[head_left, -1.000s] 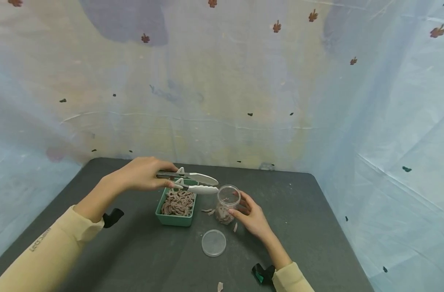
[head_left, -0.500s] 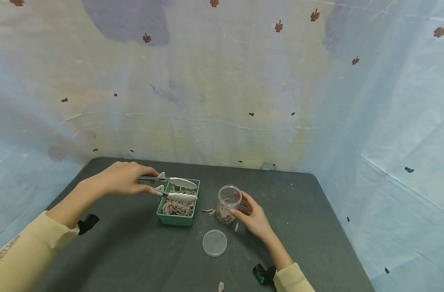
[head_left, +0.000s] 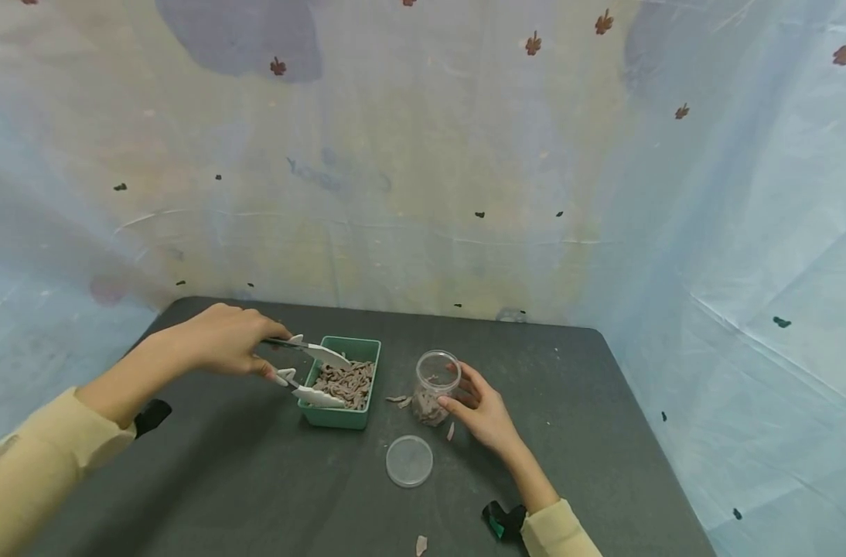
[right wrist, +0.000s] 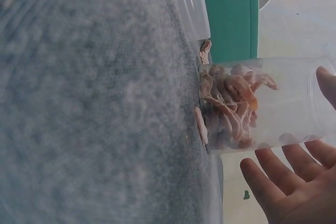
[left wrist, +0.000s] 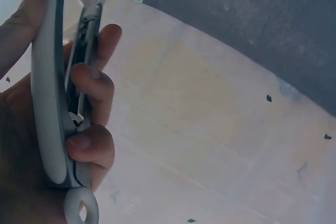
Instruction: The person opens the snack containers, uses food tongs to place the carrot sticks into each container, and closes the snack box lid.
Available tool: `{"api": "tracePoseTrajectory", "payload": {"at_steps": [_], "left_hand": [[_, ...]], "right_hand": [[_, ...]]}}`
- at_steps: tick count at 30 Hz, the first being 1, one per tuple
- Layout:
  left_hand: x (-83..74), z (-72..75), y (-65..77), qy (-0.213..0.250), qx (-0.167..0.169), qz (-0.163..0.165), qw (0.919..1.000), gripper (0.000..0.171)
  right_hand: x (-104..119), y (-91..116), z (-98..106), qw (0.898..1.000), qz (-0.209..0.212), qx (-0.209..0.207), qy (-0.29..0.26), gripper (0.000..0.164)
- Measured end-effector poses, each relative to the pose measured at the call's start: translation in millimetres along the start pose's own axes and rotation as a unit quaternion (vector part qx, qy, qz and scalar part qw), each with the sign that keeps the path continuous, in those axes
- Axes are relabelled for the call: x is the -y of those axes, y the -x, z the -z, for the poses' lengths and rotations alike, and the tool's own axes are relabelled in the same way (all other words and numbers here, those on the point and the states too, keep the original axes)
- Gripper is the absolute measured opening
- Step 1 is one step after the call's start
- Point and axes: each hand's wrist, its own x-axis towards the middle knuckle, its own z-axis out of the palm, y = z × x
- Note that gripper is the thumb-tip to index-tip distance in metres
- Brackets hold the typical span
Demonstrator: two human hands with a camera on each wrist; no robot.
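My left hand (head_left: 224, 340) grips a pair of tongs with white tips (head_left: 328, 357), its fingers curled round the handle (left wrist: 48, 93) in the left wrist view. Both tips are spread apart over a green plastic bin (head_left: 336, 418), reaching down to the brownish-grey, wrinkled strips (head_left: 349, 381) inside. My right hand (head_left: 484, 414) holds a clear, lidless jar (head_left: 437, 379) near its top, thumb on one side and fingers on the other. The right wrist view shows similar strips (right wrist: 236, 103) filling the lower part of the jar, which stands on the table.
A clear round lid (head_left: 409, 462) lies on the dark table (head_left: 569, 449) in front of the jar. Several loose strips (head_left: 398, 401) lie around the jar's base, and a pale scrap (head_left: 421, 545) is at the near edge. A plastic sheet (head_left: 423, 193) hangs behind the table.
My left hand has moved left, taking the tongs from beside the jar's rim to over the bin. The tongs have lowered and their tips have spread wider. My right hand stays on the jar.
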Motion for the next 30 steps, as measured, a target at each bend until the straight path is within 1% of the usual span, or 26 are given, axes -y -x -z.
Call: {"api": "tracePoseTrajectory", "payload": {"at_steps": [3, 7, 11, 14, 20, 23, 30], "left_hand": [[-0.6, 2.0, -2.9, -0.009, 0.012, 0.005, 0.9999, 0.07], [-2.9, 3.8, -6.8, -0.012, 0.039, 0.02, 0.999, 0.071], [-6.1, 4.3, -11.2, -0.015, 0.054, 0.033, 0.9979, 0.071], [-8.7, 3.7, -14.4, -0.016, 0.058, 0.035, 0.9976, 0.071], [-12.4, 2.6, -16.4, -0.016, 0.066, 0.025, 0.9974, 0.066], [-13.2, 2.2, -16.2, -0.014, 0.071, 0.024, 0.9971, 0.061], [-11.5, -1.3, -14.9, -0.008, 0.064, 0.017, 0.9978, 0.047]], "right_hand": [[0, 0, -1, 1.0, -0.001, 0.001, 0.002, 0.073], [0, -1, -3, 1.0, -0.003, 0.001, 0.003, 0.073], [0, -1, -3, 1.0, -0.002, 0.001, 0.001, 0.073], [-1, 0, -2, 1.0, -0.002, 0.0, -0.001, 0.073], [-3, 1, -1, 1.0, -0.002, -0.002, 0.001, 0.072], [-3, 1, -1, 1.0, -0.001, -0.002, -0.001, 0.072], [-3, 0, -2, 1.0, -0.003, -0.003, -0.001, 0.072]]}}
